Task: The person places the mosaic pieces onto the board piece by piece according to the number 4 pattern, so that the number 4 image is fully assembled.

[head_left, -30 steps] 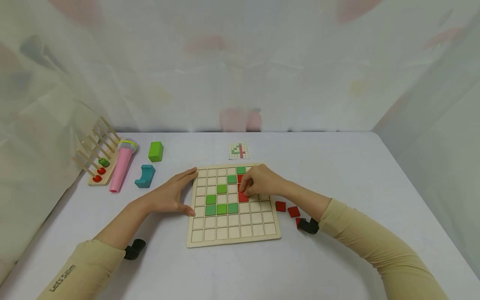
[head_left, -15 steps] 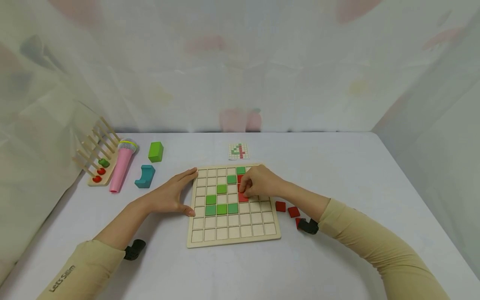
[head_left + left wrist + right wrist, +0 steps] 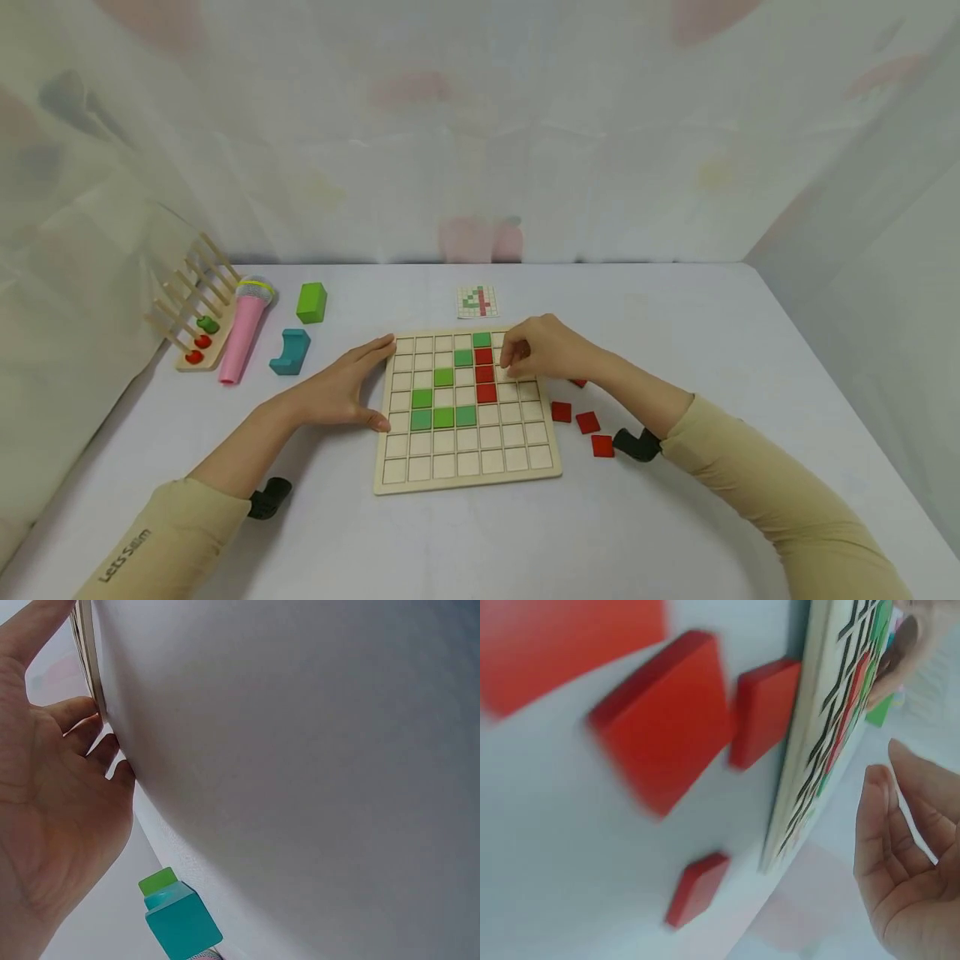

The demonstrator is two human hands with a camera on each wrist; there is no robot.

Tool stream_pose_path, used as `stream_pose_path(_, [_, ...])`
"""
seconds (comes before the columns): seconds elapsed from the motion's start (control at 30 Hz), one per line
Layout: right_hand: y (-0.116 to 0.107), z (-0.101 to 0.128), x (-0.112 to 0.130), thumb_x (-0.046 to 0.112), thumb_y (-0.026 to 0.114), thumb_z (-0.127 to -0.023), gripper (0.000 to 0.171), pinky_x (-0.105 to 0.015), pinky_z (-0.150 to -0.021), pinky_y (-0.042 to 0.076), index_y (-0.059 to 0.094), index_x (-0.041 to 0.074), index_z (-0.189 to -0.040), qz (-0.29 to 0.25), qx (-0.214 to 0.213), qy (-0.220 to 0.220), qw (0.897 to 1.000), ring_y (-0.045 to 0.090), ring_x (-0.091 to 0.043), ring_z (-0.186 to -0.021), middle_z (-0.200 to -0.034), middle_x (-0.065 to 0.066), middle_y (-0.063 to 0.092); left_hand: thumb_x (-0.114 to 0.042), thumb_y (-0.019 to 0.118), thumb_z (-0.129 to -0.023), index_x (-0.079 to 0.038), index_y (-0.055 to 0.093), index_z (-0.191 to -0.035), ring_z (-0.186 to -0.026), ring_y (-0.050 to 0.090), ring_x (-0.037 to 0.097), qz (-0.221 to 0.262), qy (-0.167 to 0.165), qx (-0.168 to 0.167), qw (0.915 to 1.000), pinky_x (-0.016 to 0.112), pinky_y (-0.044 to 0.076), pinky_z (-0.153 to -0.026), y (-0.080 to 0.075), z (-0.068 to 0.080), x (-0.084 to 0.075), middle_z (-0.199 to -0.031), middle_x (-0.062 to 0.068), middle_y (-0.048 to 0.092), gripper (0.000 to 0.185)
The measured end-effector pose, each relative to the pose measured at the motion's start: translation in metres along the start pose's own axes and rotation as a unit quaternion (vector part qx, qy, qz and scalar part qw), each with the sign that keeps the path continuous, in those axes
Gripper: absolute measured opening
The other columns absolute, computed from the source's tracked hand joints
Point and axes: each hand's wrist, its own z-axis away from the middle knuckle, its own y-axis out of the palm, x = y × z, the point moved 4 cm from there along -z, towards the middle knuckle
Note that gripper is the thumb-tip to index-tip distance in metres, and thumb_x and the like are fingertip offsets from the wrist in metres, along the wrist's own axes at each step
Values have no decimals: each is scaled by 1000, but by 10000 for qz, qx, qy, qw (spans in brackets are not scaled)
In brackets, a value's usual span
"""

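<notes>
— Fingers first: what are they doing on each side?

— On the left hand (image 3: 336, 393) the fingers lie straight and a little spread, resting flat on the bench against the left edge of the square pale wooden grid board (image 3: 467, 479); the wrist view shows the fingertips (image 3: 96, 712) touching that edge. They grip nothing.

— And the right hand (image 3: 542, 348)?

— Its fingers are loosely bent above the board's upper right corner. The right wrist view shows an open palm (image 3: 911, 889) holding nothing.

— What lies in the board?

— Seven green square tiles (image 3: 443, 417) running as a diagonal down to a short row, and just right of them a column of three red square tiles (image 3: 485, 374), directly beside the right hand's fingertips.

— Anything loose?

— Red square wooden tiles (image 3: 587, 422) lie on the white bench (image 3: 675, 333) just right of the board; one more peeks out under the right wrist.

— Behind the board?

— A small pattern card (image 3: 477, 302). Well to the board's left are a teal curved block (image 3: 289, 352), a green cube (image 3: 311, 302), a pink toy microphone (image 3: 245, 329) and a wooden peg rack (image 3: 192, 312).
</notes>
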Motion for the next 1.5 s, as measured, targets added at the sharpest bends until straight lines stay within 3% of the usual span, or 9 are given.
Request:
stream_pose_path(0.37, [-2, 34, -38, 15, 79, -82, 12, -24, -68, 55, 72, 16, -91, -525, 797, 8, 9954, 63, -10, -75, -81, 7, 70, -57, 87, -61, -2, 22, -157, -154, 15, 40, 30, -91, 83, 9999, 61, 22, -122, 2, -2, 0, -168, 14, 12, 128])
stream_pose_path(0.6, [0, 49, -54, 17, 83, -78, 16, -24, -70, 55, 71, 19, -89, -636, 1001, 167, 9928, 63, -10, -74, -82, 6, 70, -56, 87, -61, -3, 21, -157, -154, 15, 40, 25, -85, 79, 9999, 61, 22, -122, 0, 0, 0, -168, 13, 12, 128])
stream_pose_path(0.83, [5, 52, -54, 21, 85, -76, 19, -22, -71, 53, 71, 20, -89, -446, 988, 219, 9939, 61, -10, -77, -85, 6, 69, -56, 87, -63, -1, 22, -156, -153, 17, 42, 30, -2, 21, 10000, 62, 22, -121, 0, 0, 0, -167, 16, 13, 126])
stream_pose_path(1.17, [7, 50, -48, 19, 86, -74, 20, -20, -72, 52, 71, 19, -87, -22, 1032, -67, 9946, 58, -8, -78, -86, 7, 66, -56, 87, -62, -2, 22, -157, -154, 15, 40, 32, -31, 65, 10000, 60, 22, -122, 1, 0, 1, -168, 14, 12, 127])
stream_pose_path(1.5, [8, 51, -48, 16, 86, -74, 22, -21, -70, 53, 68, 18, -86, -125, 1180, 3, 9929, 59, -8, -76, -82, 7, 65, -58, 86, -61, -2, 22, -157, -154, 15, 40, 37, -15, 52, 10000, 61, 21, -122, 2, -2, 3, -168, 14, 12, 128])
